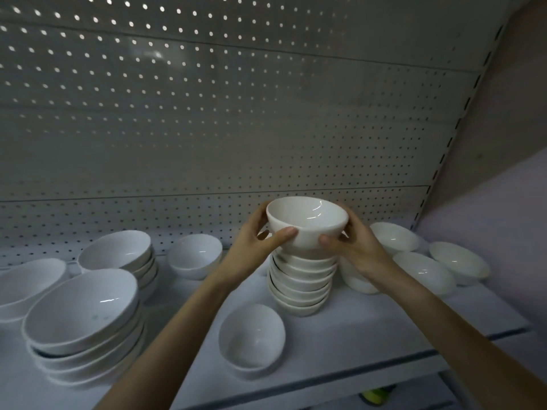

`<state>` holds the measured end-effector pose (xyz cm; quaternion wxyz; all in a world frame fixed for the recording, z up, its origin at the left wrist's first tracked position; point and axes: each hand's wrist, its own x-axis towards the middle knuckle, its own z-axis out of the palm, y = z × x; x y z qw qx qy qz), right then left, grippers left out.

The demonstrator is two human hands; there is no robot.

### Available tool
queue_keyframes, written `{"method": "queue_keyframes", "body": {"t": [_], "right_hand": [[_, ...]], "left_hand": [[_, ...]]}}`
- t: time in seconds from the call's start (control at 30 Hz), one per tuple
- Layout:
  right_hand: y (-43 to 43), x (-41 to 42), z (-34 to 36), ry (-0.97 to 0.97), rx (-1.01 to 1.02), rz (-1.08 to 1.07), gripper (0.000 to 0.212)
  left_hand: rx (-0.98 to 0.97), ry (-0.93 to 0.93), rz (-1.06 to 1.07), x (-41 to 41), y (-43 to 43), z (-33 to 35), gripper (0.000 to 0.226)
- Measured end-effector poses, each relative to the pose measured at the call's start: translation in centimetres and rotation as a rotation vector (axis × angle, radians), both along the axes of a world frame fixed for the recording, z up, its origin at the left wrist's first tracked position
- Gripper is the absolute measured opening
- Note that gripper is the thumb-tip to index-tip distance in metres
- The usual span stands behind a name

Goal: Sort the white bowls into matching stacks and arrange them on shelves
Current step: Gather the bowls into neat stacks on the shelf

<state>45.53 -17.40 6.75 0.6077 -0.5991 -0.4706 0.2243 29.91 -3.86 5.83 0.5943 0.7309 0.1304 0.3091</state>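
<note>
Bowl (306, 223) between left hand (258, 236), right hand (358, 245)

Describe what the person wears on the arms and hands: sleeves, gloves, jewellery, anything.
Nothing worn shows. The left hand and right hand are bare: no gloves, no rings in view. The left forearm and right forearm are bare too, with no sleeve, watch or bracelet as far as the frame's lower edge.

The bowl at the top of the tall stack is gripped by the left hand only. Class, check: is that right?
No. The head view shows both hands on it: the left hand and the right hand each grip the bowl at the top of the tall stack.
</note>
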Motion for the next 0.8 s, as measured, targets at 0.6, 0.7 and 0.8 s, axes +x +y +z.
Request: {"method": "queue_keyframes", "body": {"t": [0.6,0.7,0.8], "right_hand": [[0.4,3.7,-4.8,-0.012,-0.096,0.104,0.069],[0.5,3.6,-4.7,-0.026,-0.091,0.092,0.084],[0.4,3.3,-4.2,-0.043,-0.110,0.080,0.086]], "left_hand": [[0.112,0.132,0.018,1.7,-0.3,-2.6,0.073],[0.112,0.135,0.013,1.6,-0.4,-2.6,0.068],[0.104,0.141,0.007,1.4,-0.5,-2.4,0.062]]}}
